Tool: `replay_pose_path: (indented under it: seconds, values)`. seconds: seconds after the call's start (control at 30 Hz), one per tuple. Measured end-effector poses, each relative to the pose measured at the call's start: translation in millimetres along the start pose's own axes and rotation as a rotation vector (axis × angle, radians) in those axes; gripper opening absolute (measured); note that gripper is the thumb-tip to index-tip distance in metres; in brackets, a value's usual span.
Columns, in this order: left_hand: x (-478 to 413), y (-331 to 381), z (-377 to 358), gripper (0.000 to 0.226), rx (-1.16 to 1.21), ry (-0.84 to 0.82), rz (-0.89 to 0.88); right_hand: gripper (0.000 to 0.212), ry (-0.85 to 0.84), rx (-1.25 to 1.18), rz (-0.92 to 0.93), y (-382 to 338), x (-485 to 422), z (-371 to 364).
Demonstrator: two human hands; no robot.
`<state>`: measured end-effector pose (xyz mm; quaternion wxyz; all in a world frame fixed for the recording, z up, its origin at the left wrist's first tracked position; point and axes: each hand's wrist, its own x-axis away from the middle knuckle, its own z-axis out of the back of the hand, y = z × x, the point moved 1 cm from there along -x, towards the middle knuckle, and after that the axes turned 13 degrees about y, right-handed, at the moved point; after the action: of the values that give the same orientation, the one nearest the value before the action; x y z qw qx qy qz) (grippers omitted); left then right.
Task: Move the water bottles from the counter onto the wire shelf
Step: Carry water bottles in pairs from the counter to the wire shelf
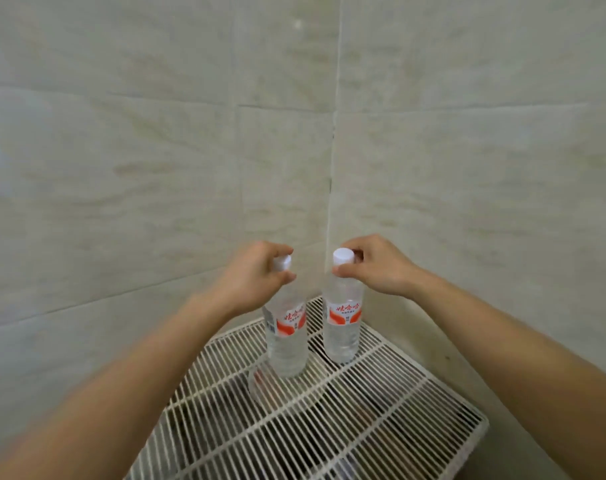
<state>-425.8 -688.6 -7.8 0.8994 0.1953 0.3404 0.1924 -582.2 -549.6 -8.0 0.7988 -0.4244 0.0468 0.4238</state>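
Each hand holds a bottle by its neck: left hand (pixel 256 271) on the left bottle (pixel 287 337), right hand (pixel 377 265) on the right bottle (pixel 342 323). Both seem to stand on the wire shelf (pixel 381 403). They look full, heavy and slippery.

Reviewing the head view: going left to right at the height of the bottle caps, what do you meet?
Left hand → left bottle's white cap → right bottle's white cap → right hand. Each hand grips its bottle at the neck; both bottles stand upright on the wire shelf.
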Motion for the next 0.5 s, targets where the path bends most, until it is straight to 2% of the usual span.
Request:
replay_pose_path:
  seconds: [0.07,0.27,0.5]
  values:
    - [-24,-4,-18,0.051,-0.001,0.021,0.018,0.032,0.003,0.022,-0.001,13,-24,-4]
    - [-73,-20,-60,0.049,-0.067,0.070,0.019,0.014,-0.009,0.035,-0.015,49,-82,-21]
    - [-98,-32,-85,0.047,-0.058,0.054,0.045,0.010,-0.043,0.007,-0.013,70,-119,-33]
